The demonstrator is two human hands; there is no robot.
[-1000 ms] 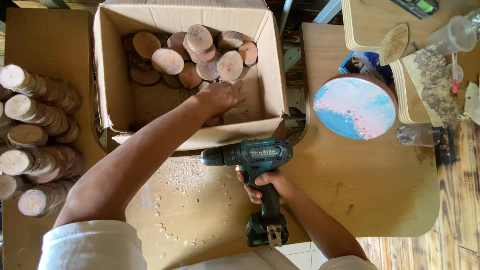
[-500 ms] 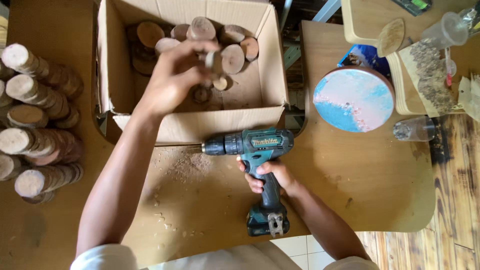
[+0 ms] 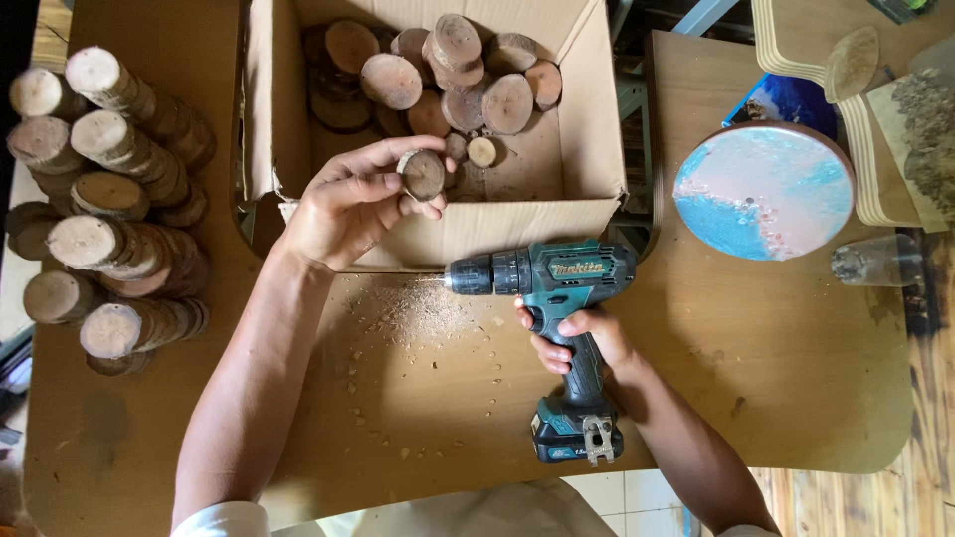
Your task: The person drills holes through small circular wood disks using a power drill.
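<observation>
- The left hand point(image 3: 348, 204) hangs over the front edge of the open cardboard box point(image 3: 592, 149), its fingers pinching a small round wood slice point(image 3: 423, 174) held flat-face up, just above the box's front flap.
- The right hand point(image 3: 572, 338) is clenched around the grip of a teal cordless drill point(image 3: 557, 288), which lies level over the bench point(image 3: 776, 378) with its bit pointing left, towards the left wrist.
- Pale sawdust and chips point(image 3: 413, 323) are scattered on the bench under and below the bit.
- More wood slices point(image 3: 448, 70) are piled at the back of the box.
- Stacked slices in rows point(image 3: 109, 209) lie on the bench well left of the box.
- A round blue, white and pink disc point(image 3: 764, 189) sits to the right of the box, with a clear cup point(image 3: 875, 261) lying on its side just beyond it.
</observation>
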